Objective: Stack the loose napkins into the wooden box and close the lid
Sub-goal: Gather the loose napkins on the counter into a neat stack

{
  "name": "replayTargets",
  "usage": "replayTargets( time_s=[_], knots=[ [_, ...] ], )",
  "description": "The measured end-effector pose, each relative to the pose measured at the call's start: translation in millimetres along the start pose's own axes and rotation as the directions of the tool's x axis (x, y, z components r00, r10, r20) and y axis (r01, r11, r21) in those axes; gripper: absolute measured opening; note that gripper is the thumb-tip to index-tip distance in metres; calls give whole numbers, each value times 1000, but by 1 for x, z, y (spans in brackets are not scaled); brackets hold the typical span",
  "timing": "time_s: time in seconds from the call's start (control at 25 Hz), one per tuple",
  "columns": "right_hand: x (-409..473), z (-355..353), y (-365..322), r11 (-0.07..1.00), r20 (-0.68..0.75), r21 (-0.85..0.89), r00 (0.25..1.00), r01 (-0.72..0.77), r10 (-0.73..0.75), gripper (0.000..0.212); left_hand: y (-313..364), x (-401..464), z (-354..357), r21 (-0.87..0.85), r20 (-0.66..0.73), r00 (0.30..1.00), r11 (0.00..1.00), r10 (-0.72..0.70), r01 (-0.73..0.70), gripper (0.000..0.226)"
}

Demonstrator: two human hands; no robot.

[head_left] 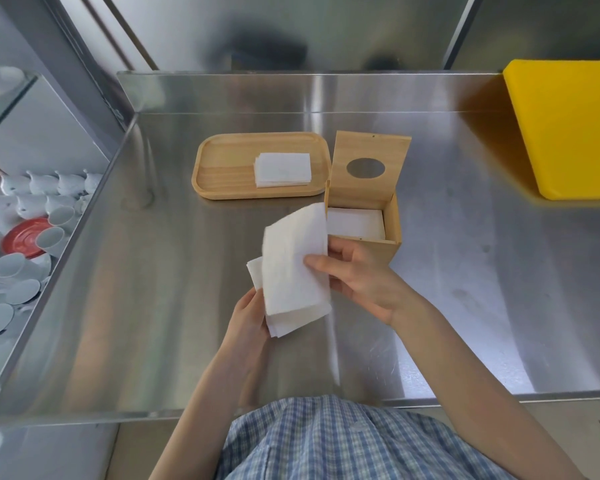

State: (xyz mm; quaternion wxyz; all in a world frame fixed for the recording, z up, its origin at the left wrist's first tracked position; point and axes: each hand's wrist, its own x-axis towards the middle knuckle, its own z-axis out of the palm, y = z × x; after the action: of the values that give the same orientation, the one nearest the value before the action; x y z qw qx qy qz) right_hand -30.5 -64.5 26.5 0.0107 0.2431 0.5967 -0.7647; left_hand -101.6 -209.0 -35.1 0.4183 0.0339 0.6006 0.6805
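A small stack of white napkins (291, 268) is held above the steel counter, just left of the wooden box (392, 220). My left hand (248, 320) grips the stack from below. My right hand (357, 275) pinches its right edge, thumb on top. The box stands open, its lid (369, 169) with an oval hole raised upright at the back. White napkins (355, 223) lie inside the box. More napkins (283, 169) lie in a neat pile on a wooden tray (222, 168) behind and to the left.
A yellow board (568, 129) lies at the counter's far right. Left of the counter, a lower shelf holds white cups (32, 202) and a red saucer (23, 237). A steel back wall rises behind the tray.
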Motion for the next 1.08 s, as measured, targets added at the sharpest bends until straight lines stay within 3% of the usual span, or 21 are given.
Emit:
replayTargets(
  time_s=[0.2,0.4,0.68,0.84,1.08],
  knots=[
    [15,4,31,949,-113,-297,991,-108,77,31,1,3,2,-8,-57,997,999,-54,53,23],
    [15,-1,35,909,-160,-403,986,-105,43,28,3,5,3,-13,-87,990,994,-108,108,32],
    [18,0,35,871,-172,-482,985,-98,16,25,5,9,0,-78,-25,992,989,-127,125,42],
    [20,3,35,855,-171,-511,985,-91,2,22,4,4,0,-42,-4,996,995,-93,93,28],
    [21,3,38,854,-168,-511,986,-93,7,25,2,5,-2,5,6,999,999,-53,53,25]
  ],
)
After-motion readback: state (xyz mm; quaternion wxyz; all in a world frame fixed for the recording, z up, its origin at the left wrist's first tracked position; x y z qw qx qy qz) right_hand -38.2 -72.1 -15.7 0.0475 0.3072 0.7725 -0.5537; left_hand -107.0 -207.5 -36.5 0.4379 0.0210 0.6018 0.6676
